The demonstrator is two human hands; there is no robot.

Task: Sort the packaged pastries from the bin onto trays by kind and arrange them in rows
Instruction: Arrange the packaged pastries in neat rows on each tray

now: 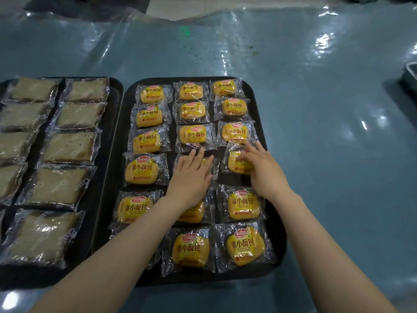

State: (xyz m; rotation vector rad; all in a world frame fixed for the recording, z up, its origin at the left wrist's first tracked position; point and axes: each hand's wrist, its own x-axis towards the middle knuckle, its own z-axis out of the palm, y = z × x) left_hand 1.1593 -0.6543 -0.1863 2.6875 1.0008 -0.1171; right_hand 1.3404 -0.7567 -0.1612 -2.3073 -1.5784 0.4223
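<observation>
A black tray (261, 123) in the middle holds several yellow bun packs in three columns. My left hand (191, 175) lies flat with straight fingers on the fourth pack of the middle column (214, 168), mostly covering it. My right hand (259, 168) rests its fingers on the fourth pack of the right column (234, 166), fingers fairly straight and spread over its top. A second black tray (112, 114) at the left carries pale brown cake slices (70, 147) in clear wrap, laid in two columns.
Both trays sit on a blue-green table (327, 132) covered with glossy plastic film. A grey bin's corner (411, 71) shows at the right edge. The table runs on beyond and to the right of the trays.
</observation>
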